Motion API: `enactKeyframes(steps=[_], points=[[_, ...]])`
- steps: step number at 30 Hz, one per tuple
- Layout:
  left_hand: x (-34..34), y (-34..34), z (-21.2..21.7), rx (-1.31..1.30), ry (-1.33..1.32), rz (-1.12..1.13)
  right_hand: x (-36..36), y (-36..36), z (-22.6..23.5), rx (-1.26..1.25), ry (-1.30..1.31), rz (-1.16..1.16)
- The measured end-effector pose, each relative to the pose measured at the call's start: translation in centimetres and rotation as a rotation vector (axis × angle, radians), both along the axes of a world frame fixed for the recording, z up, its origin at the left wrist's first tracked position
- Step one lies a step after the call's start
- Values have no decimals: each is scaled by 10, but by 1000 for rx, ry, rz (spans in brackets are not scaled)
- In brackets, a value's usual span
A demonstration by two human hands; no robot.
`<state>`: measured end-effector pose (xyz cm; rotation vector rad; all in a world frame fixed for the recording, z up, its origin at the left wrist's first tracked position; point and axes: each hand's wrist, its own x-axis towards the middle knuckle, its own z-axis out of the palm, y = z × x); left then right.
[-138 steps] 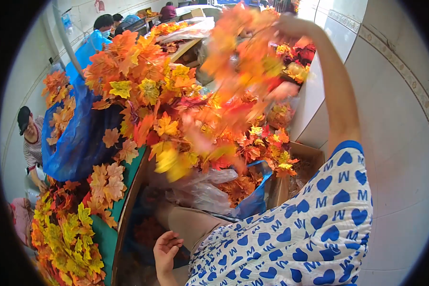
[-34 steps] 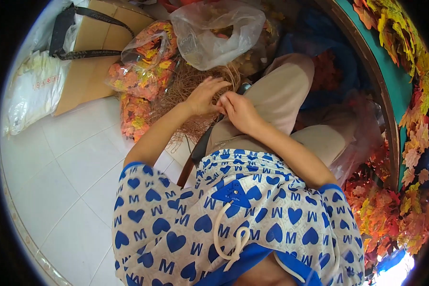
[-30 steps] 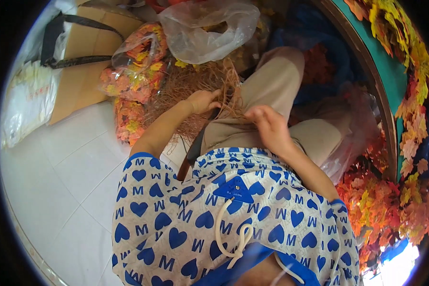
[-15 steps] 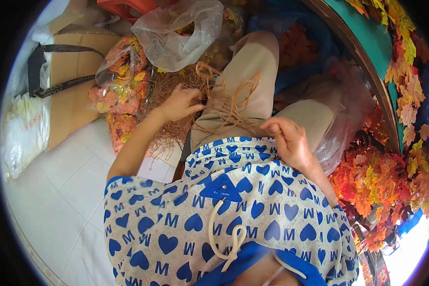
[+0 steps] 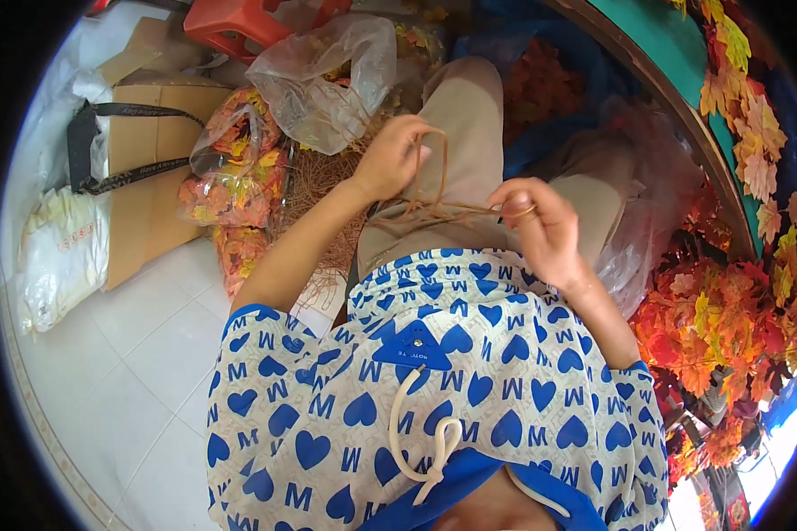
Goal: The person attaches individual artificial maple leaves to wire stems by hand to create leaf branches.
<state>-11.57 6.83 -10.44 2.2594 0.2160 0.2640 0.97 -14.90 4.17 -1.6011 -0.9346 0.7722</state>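
Observation:
Over my lap a thin brown vine strand (image 5: 443, 168) stretches in loose loops between my two hands. My left hand (image 5: 394, 161) is closed on the part of it that rises from the thigh; its fingertips are partly turned away. My right hand (image 5: 540, 226) pinches the strand's other end between thumb and fingers, near my right thigh. More brown strands (image 5: 416, 212) lie tangled across my lap below the hands. Beside my left forearm sits a big heap of similar brown strands (image 5: 314, 190).
Clear bags of orange leaves (image 5: 230, 181) stand at the left by a cardboard box (image 5: 155, 199). An open clear plastic bag (image 5: 314, 97) and a red plastic stool (image 5: 239, 22) lie beyond. Autumn leaf garlands (image 5: 708, 327) hang at the right, near a green curved-edge table (image 5: 660, 57).
My left hand has moved right, from beside the heap to above my lap, and lifts a loop of strand. My right hand has risen slightly, still pinching.

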Motion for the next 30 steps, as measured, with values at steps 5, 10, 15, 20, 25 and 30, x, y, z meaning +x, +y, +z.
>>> enactKeyframes(steps=[5,10,15,20,25,30], points=[[-63,37,-39,224,139,-21,5,-29,-20,-50,66,-53],[-94,49,-44,527,527,-215,24,-54,-6,-120,159,-256],[-374,181,-64,633,1117,201,158,-204,56,92,19,-805],[-410,174,-41,841,1538,-21,114,-232,37,-202,177,-680],[-223,73,-36,889,1177,-210,95,-148,3,-129,279,-494],[-14,-30,85,640,498,-429,95,-127,13,-48,256,-439]])
